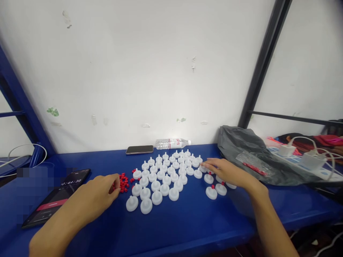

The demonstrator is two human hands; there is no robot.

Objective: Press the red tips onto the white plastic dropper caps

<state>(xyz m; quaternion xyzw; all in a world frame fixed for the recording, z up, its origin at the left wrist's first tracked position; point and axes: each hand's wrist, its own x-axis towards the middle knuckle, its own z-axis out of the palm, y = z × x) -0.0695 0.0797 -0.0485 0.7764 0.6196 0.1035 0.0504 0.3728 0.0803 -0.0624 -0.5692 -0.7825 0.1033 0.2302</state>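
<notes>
My left hand (pixel 103 191) is at the left of the table, its thumb and fingertips curled in a pinch at a pile of small red caps (pixel 124 184). Some red shows between those fingers, partly hidden. My right hand (pixel 223 170) reaches in from the right, fingers closed around the top of a white nozzle cap (pixel 203 169) at the group's right edge; the fingers cover its tip. Many white nozzle caps (pixel 161 175) stand upright in the middle. Nearer the right forearm stand several white nozzle caps with red tips (pixel 211 192), some hidden under the hand.
A phone showing a timer (pixel 61 194) lies at left. Behind the caps lie another phone (pixel 139 150) and a clear plastic bottle (pixel 171 143) by the wall. A grey plastic bag (pixel 241 142), a clear bag with red pieces (pixel 253 165) and a power strip with chargers (pixel 313 162) occupy the right.
</notes>
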